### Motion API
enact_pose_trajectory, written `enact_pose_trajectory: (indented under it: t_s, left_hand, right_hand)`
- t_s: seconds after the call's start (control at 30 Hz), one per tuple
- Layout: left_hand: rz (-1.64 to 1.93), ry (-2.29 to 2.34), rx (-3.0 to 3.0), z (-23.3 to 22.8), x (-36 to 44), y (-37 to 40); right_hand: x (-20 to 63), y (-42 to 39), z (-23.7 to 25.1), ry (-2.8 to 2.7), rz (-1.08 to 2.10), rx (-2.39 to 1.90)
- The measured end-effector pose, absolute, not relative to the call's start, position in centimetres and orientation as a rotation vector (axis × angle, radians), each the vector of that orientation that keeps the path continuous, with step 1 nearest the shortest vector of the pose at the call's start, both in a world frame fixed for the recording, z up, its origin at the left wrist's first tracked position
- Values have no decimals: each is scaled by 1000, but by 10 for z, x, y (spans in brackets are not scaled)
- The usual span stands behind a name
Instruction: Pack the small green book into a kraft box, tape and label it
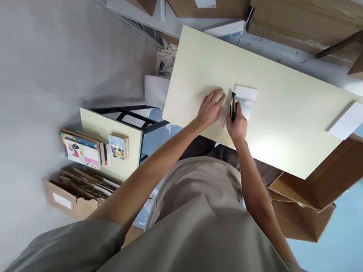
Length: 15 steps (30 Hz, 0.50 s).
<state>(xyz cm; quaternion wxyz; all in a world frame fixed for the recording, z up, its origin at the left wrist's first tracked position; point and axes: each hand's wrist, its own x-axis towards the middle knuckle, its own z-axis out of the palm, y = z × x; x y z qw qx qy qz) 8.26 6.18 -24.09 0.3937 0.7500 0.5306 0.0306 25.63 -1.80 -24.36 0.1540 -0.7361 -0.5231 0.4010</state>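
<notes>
A pale tabletop (284, 121) lies in front of me. My left hand (211, 107) rests flat with fingers spread on a pale sheet or packet that is hard to tell from the table. My right hand (236, 125) grips a yellow and black utility knife (233, 106), its tip pointing away from me. The knife lies along the left edge of a small white booklet (247, 101) with a coloured picture on it. The two hands are close together, with the knife between them.
A white sheet (351, 120) lies at the table's right corner. An open cardboard box (319, 187) stands at the right below the table. At the left are a low table (99, 126) with children's books (81, 149) and a box of cardboard (78, 190). Large cartons (293, 10) stand behind.
</notes>
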Motion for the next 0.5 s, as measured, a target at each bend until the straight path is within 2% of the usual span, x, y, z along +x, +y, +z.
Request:
enact_pose_trajectory:
  t_s: [0.2, 0.5]
  left_hand:
    - [70, 1096, 1987, -247, 69, 97]
    - [32, 1056, 2023, -244, 69, 98]
  right_hand:
    - [241, 16, -256, -1483, 1120, -2201]
    - [229, 14, -266, -1505, 1120, -2305]
